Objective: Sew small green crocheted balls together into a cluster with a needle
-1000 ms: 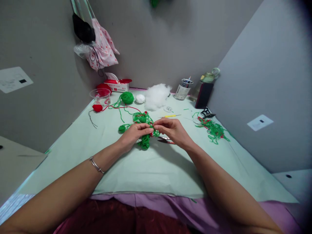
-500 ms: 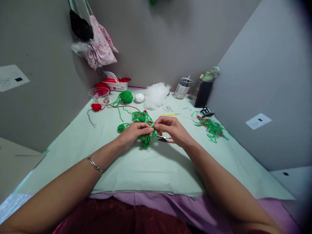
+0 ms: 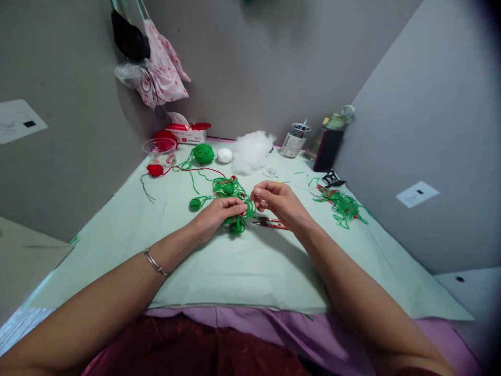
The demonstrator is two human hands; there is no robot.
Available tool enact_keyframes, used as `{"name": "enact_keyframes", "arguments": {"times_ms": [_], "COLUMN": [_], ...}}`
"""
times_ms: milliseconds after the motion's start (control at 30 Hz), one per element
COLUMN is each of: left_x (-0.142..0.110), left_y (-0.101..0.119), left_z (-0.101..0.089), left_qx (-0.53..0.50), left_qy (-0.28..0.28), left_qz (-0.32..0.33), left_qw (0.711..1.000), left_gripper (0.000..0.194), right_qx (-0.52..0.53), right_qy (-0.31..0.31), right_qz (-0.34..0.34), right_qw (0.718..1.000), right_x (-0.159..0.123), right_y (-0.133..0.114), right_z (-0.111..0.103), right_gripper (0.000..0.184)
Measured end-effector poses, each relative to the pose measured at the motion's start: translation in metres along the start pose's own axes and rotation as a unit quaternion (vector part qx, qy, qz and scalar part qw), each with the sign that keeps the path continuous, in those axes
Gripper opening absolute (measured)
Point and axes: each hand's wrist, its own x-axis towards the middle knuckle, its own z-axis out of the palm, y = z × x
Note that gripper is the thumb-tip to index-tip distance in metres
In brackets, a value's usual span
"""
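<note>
While the left hand [image 3: 216,215] pinches green yarnwork [image 3: 224,187], the right hand [image 3: 282,203] hovers alongside.

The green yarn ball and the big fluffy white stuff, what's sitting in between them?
A small white ball sits between the green yarn ball and the fluffy white stuff. You can see it in the head view.

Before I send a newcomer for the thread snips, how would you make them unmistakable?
On the pale table cover, find the person's right hand. Just below it in view lie the thread snips, pointing left: orange-red with dark blades, unlike the green yarn beside them.
</note>
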Motion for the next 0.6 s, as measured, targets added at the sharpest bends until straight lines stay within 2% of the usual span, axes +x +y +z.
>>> {"name": "enact_keyframes", "arguments": {"times_ms": [100,167,233,367,400,500,600], "left_x": [0.0,0.0,0.0,0.0,0.0,0.0,0.001], "left_y": [0.0,0.0,0.0,-0.001,-0.002,-0.004,-0.004], "left_z": [-0.002,-0.002,-0.002,-0.002,-0.003,-0.004,-0.005], "left_qx": [0.014,0.023,0.025,0.028,0.026,0.008,-0.012], "left_qy": [-0.003,-0.012,-0.018,-0.04,-0.046,-0.043,-0.026], "left_qz": [0.006,0.008,0.005,-0.013,-0.017,-0.025,-0.037], "left_qw": [1.0,1.0,1.0,0.999,0.998,0.999,0.999], "left_gripper": [0.036,0.034,0.033,0.033,0.033,0.03,0.028], "right_qx": [-0.035,-0.045,-0.026,0.06,0.07,0.041,-0.077], "right_qy": [-0.048,-0.051,-0.026,0.106,0.12,0.09,0.095], "right_qz": [0.005,0.0,-0.008,-0.015,-0.003,0.028,0.016], "right_qw": [0.998,0.998,0.999,0.992,0.99,0.995,0.992], "right_x": [-0.004,-0.006,-0.004,0.005,0.007,0.01,0.011], "right_y": [-0.004,-0.005,-0.003,-0.001,-0.001,-0.004,-0.005], "right_z": [0.006,0.009,0.008,-0.008,-0.014,-0.029,-0.041], "right_gripper": [0.03,0.031,0.033,0.038,0.04,0.043,0.033]}}
